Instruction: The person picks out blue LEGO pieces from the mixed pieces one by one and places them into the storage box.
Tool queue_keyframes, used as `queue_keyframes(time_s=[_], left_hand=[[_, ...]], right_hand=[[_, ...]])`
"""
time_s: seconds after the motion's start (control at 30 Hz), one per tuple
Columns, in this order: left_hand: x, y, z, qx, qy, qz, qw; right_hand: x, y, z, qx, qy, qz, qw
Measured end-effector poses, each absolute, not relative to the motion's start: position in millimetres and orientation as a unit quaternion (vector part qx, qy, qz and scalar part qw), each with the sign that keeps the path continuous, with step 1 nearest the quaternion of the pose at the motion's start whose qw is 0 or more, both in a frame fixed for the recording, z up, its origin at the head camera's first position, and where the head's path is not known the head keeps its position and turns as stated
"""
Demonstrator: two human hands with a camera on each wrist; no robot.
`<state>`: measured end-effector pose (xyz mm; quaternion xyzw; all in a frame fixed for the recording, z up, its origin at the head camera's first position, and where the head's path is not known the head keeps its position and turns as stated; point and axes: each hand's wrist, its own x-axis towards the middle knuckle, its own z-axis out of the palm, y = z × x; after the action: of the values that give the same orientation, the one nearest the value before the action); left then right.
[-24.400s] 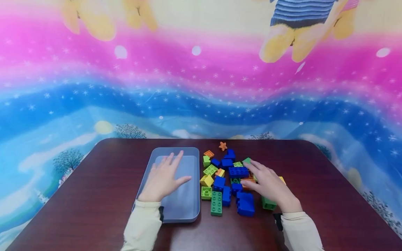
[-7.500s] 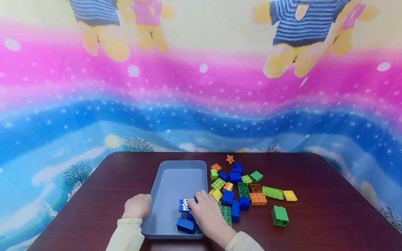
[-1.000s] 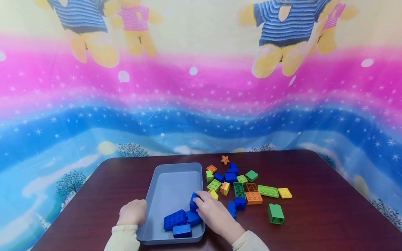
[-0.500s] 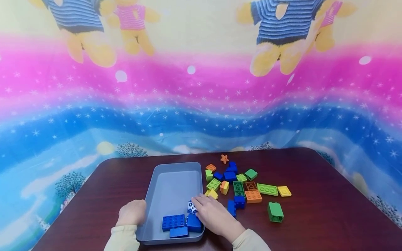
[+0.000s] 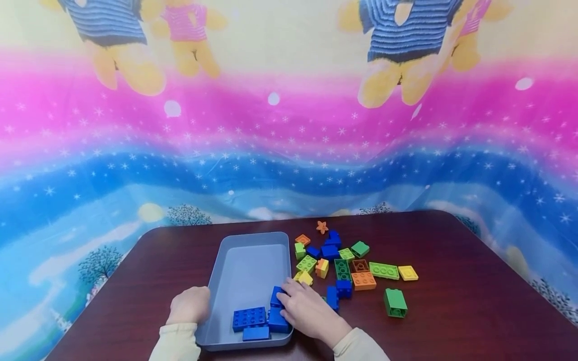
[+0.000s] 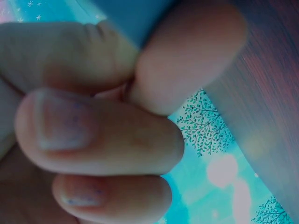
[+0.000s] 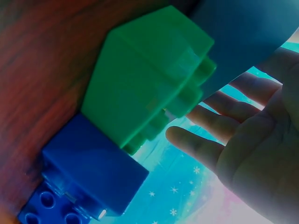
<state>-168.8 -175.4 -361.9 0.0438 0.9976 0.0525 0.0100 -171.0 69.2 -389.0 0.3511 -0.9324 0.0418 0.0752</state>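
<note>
In the head view my left hand (image 5: 189, 305) holds the left wall of a grey-blue tray (image 5: 217, 291). The left wrist view shows its thumb and curled fingers pinching the rim. My right hand (image 5: 309, 312) reaches over the tray's right wall, its fingertips at a blue brick (image 5: 276, 297) inside. In the right wrist view, the visible fingers look fairly straight; their tips are partly hidden behind the tray wall. Also in the tray's near end lie a studded blue brick (image 5: 250, 319), another blue brick (image 5: 279, 321) and a smooth-sided blue brick (image 5: 256, 333).
Right of the tray lie several loose bricks, among them a large green brick (image 5: 396, 303), a blue brick (image 5: 332, 298), an orange brick (image 5: 364, 281) and a yellow plate (image 5: 408, 273). An orange star-shaped piece (image 5: 322, 227) sits at the back. A green brick (image 7: 145, 79) stands under the right hand.
Since the oldest frame, several blue bricks have gone from the table into the tray. Over the last second, the brick at my right fingertips turned and settled lower; the left hand stayed.
</note>
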Motion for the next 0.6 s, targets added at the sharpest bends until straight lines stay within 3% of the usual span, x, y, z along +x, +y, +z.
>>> queue_keyframes(time_s=[0.6], left_hand=[[-169.0,-176.2,-362.7,0.041,0.998,0.054,0.011]], right_hand=[[-171.1,69.6,-389.5,0.354,-0.931,0.047,0.074]])
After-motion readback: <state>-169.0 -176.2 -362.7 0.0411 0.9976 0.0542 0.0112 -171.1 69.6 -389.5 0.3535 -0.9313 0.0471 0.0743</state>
